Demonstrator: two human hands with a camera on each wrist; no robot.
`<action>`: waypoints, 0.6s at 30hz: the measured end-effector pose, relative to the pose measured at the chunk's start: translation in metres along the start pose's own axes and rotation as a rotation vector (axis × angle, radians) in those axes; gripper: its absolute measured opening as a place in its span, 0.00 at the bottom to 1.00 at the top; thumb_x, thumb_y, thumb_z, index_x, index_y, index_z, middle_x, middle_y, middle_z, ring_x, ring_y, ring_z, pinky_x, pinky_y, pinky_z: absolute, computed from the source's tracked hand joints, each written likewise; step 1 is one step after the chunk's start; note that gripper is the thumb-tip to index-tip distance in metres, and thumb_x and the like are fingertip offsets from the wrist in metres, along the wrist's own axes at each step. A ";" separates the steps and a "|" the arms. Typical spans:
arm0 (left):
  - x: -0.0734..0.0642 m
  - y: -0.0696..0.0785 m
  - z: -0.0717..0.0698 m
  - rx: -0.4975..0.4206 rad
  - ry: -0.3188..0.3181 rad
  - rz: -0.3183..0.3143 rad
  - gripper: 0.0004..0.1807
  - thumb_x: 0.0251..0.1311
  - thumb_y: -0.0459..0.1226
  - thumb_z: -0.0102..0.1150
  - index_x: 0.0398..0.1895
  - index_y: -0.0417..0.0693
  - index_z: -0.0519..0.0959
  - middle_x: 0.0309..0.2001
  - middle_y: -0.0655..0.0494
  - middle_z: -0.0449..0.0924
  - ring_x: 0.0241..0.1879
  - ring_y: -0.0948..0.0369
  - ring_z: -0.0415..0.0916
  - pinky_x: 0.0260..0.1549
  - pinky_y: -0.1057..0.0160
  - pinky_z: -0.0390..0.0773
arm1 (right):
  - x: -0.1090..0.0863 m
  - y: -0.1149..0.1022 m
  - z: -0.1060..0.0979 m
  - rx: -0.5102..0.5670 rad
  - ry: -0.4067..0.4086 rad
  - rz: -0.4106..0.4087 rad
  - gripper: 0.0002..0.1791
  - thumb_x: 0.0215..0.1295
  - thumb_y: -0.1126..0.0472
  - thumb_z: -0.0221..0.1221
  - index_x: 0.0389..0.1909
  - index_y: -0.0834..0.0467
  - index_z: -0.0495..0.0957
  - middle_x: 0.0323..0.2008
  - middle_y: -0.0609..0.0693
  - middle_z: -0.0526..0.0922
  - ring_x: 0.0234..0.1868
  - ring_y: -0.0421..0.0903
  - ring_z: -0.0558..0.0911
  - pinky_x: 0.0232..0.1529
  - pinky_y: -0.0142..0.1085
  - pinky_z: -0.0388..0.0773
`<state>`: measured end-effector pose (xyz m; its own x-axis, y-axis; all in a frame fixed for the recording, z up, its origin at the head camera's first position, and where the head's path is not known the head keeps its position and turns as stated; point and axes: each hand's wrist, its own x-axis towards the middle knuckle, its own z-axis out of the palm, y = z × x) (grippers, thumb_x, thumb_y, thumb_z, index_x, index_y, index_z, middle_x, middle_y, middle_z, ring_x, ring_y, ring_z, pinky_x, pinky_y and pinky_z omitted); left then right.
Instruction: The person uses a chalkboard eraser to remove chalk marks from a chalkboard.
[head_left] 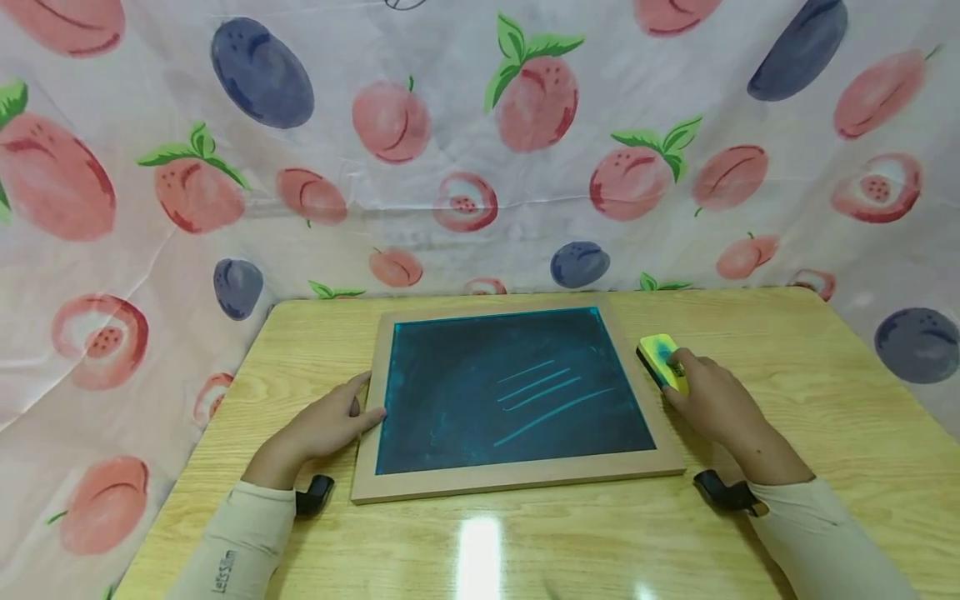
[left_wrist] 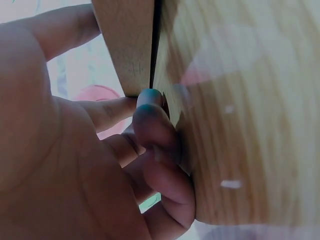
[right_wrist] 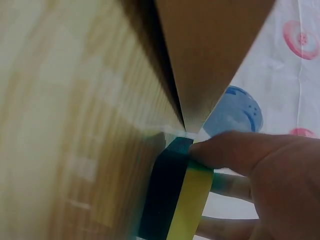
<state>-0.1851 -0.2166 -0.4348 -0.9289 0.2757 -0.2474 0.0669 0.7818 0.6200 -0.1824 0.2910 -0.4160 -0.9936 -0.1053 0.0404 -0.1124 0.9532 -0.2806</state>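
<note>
A small chalkboard (head_left: 450, 375) in a pale wooden frame lies flat on the table, with several blue chalk strokes (head_left: 536, 396) on its right half. My left hand (head_left: 326, 425) holds the frame's left side (left_wrist: 125, 45), thumb over the top and fingers along the outer edge. In the left wrist view, blue dust colours a fingertip, and the lower fingers curl against the tabletop. To the right of the board, my right hand (head_left: 716, 400) grips a yellow and black chalkboard eraser (head_left: 657, 350). The eraser (right_wrist: 175, 200) sits dark face down at the tabletop, its yellow top smudged blue.
The light wood-grain table (head_left: 322, 333) reaches back to a fruit-print cloth (head_left: 465, 150), which also hangs at both sides. A black wrist device (head_left: 313, 495) shows at the left cuff, another (head_left: 723, 492) at the right. Light glares off the table's front.
</note>
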 end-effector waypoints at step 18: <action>0.004 0.004 0.002 0.014 0.009 -0.012 0.43 0.59 0.59 0.49 0.71 0.51 0.49 0.24 0.54 0.66 0.19 0.60 0.63 0.20 0.64 0.64 | -0.007 -0.001 -0.015 0.047 -0.029 -0.004 0.38 0.58 0.56 0.54 0.70 0.57 0.53 0.46 0.69 0.68 0.32 0.54 0.73 0.27 0.41 0.70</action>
<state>-0.1882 -0.2116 -0.4347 -0.9328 0.2612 -0.2482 0.0606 0.7928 0.6064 -0.1747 0.2947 -0.4013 -0.9929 -0.1181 0.0143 -0.1163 0.9383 -0.3256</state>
